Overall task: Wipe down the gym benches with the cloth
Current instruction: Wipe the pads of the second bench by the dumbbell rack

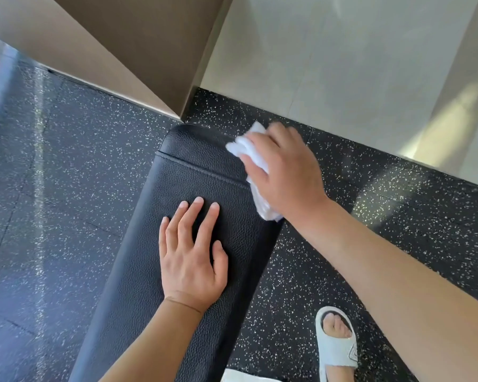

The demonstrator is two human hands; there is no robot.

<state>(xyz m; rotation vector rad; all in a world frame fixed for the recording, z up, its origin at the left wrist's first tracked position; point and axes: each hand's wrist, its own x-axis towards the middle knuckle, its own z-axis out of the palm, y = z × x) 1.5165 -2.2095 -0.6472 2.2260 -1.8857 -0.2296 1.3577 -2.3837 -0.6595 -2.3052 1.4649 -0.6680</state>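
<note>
bench [155, 244] beside wall corner [177, 111], slippered foot [335, 343].

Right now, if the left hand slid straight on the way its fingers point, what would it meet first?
Likely only more bench: the left hand points toward the stitched seam; the cloth lies off right.

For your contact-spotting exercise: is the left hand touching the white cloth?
Apart. The head view shows the left hand flat on the bench, bare black padding separating it from the cloth.
</note>
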